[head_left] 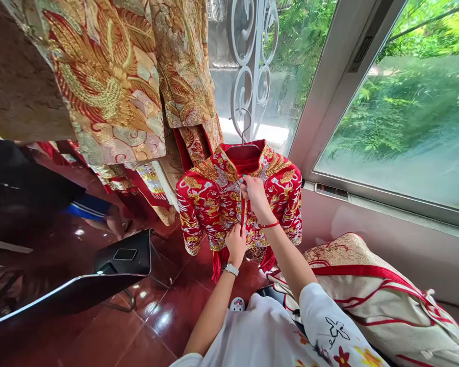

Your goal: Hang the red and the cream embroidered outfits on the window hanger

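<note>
Jacket: a red jacket [214, 204] with gold embroidery hangs on a hanger [245, 137] straight ahead of both hands, its front facing the person, sleeves dropping to either side.
Right grip: the right hand [254, 196] is closed in a pinch on the jacket's front edge just below the collar; a red string sits round the wrist.
Left grip: the left hand [236, 244] is below the right one, lower on the same front seam, fingers curled onto the cloth; it seems to be pinching the edge, though the fingertips are hidden behind the hand. A watch [231, 268] is on that wrist.
Between the hands: a narrow red strip of the jacket's opening runs from the upper hand to the lower.
Above and left of the hands: a large gold and red robe [110, 76] hangs close to the camera.
Behind the jacket: a white scrolled window grille [252, 61] and glass with green trees beyond.
Right of the hands: a folded cream and red cloth [371, 290] lies under the window sill.
Left of and below the hands: a black chair [115, 270] stands on the glossy red floor [168, 316].
</note>
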Available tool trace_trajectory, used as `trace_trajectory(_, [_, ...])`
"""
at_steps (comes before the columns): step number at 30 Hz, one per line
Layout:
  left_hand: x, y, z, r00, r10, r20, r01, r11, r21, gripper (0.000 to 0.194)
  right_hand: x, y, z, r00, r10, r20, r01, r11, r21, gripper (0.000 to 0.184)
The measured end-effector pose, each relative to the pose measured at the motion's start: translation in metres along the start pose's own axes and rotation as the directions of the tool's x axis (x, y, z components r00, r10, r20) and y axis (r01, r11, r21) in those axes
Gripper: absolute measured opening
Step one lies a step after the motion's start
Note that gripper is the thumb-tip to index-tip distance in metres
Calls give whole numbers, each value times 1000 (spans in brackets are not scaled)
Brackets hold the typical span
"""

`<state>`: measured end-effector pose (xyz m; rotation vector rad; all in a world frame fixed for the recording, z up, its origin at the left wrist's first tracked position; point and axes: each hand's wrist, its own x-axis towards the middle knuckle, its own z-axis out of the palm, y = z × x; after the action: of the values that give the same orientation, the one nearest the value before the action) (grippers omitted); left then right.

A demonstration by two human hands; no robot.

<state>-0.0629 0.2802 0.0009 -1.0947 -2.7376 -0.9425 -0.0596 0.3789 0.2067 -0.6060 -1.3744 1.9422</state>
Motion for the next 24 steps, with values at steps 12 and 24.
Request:
trace_trajectory(12, [39,-60,-108,908,-85,-410,-74,931,-357,26,11,-26,-124,744,-645,-173,371,614,-697,27])
trace_trajectory(24, [178,-96,-204,947,-238,-216,33,741,-671,41,88,-19,-200,909,-415,-35,363,831,-421,38])
